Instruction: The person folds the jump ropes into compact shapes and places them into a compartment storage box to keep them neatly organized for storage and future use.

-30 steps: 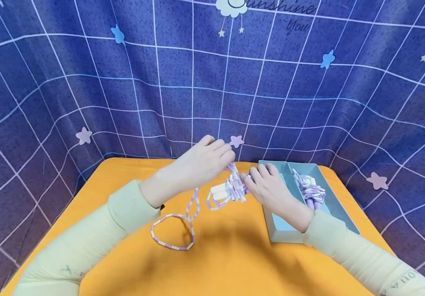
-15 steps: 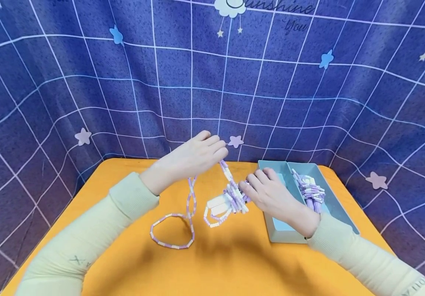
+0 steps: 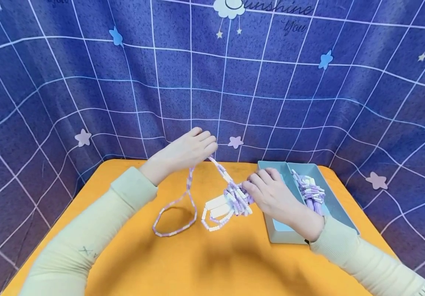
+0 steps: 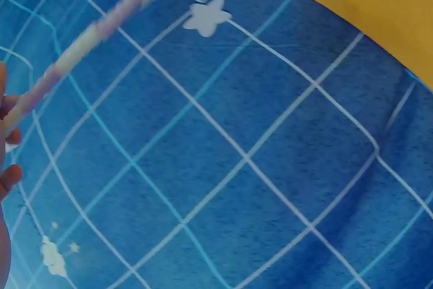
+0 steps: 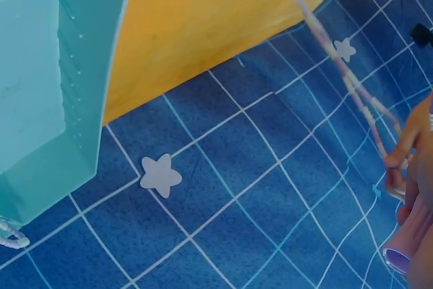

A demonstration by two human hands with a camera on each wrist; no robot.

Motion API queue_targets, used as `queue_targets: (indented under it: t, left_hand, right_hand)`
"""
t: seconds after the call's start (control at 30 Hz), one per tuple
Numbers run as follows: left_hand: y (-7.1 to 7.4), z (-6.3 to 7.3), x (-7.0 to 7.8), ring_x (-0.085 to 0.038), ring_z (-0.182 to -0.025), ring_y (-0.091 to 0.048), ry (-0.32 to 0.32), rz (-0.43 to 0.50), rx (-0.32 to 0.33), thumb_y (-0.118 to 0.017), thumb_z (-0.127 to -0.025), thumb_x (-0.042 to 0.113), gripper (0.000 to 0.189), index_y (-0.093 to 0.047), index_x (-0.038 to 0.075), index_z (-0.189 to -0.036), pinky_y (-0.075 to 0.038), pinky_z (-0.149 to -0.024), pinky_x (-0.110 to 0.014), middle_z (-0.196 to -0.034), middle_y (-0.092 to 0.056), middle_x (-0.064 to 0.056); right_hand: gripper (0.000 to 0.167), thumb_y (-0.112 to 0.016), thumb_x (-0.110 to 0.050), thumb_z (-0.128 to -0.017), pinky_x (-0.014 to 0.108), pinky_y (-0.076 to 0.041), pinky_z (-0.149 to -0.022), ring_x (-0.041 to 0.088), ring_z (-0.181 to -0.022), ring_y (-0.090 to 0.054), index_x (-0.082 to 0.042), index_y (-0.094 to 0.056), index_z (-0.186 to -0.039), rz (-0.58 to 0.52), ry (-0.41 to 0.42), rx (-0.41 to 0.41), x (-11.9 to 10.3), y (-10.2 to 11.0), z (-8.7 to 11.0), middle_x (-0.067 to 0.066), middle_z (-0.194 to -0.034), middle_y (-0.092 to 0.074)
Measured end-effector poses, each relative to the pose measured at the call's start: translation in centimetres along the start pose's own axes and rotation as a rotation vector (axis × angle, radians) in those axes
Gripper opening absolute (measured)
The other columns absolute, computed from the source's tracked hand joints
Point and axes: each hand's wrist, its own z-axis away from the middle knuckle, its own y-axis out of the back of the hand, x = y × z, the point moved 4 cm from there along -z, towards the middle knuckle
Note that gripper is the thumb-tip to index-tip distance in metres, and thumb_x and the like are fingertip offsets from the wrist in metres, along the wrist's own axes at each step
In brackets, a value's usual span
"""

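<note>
A beaded jump rope (image 3: pixel 239 198) in purple and white is wound in a bundle about its handles. My right hand (image 3: pixel 271 193) grips the bundle from the right, its fingers curled. White handle ends (image 3: pixel 217 205) poke out to the left, with a small rope loop below them. In the right wrist view a purple tubular handle end (image 5: pixel 406 243) shows beside that hand. Up and to the left, my left hand (image 3: pixel 188 150) pinches the free rope, which runs taut between the hands. A longer loop (image 3: pixel 195 213) dangles under the left hand over the orange table.
A blue-grey two-part bin (image 3: pixel 340 205) stands at the table's right, partly behind my right forearm. Its right compartment holds another bundled beaded jump rope (image 3: pixel 310 191). A blue gridded curtain (image 3: pixel 212 82) rises behind the orange table (image 3: pixel 220 271).
My left hand has moved left and slightly up, drawing a longer straight stretch of rope from the bundle. The dangling loop has lifted and shifted. My right hand has moved slightly down and right.
</note>
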Motion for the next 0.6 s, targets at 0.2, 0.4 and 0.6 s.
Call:
queue_targets:
  t: [0.2, 0.4, 0.6]
  left_hand:
    - [-2.0, 1.4, -1.0, -0.022, -0.084, -0.047, 0.075, 0.076, -0.009, -0.048, -0.093, 0.013, 0.008, -0.052, 0.006, -0.094, -0.036, -0.076, -0.035, -0.09, -0.053, -0.004]
    - [-4.0, 2.5, -0.5, -0.021, -0.082, -0.046, 0.119, 0.119, -0.011, -0.061, -0.085, 0.016, 0.016, -0.05, 0.007, -0.093, -0.035, -0.074, -0.034, -0.088, -0.05, -0.003]
    - [-5.8, 3.2, 0.6, -0.021, -0.084, -0.046, 0.147, 0.166, -0.055, -0.062, -0.085, 0.018, 0.019, -0.05, 0.007, -0.094, -0.036, -0.076, -0.034, -0.09, -0.05, -0.003]
  right_hand:
    - [0.021, -0.027, -0.006, -0.101, 0.04, -0.036, -0.076, 0.024, -0.082, -0.049, -0.008, -0.048, -0.103, -0.047, -0.005, 0.033, -0.2, 0.4, -0.2, 0.004, -0.088, -0.051]
    - [0.02, -0.026, -0.004, -0.1, 0.039, -0.037, -0.077, 0.024, -0.08, -0.051, -0.009, -0.046, -0.103, -0.026, -0.058, 0.041, -0.3, 0.5, -0.6, 0.004, -0.086, -0.052]
    - [0.021, -0.026, -0.004, -0.099, 0.039, -0.037, -0.077, 0.023, -0.08, -0.049, -0.01, -0.046, -0.099, -0.007, -0.126, 0.01, -0.5, 0.7, -0.9, 0.004, -0.085, -0.053]
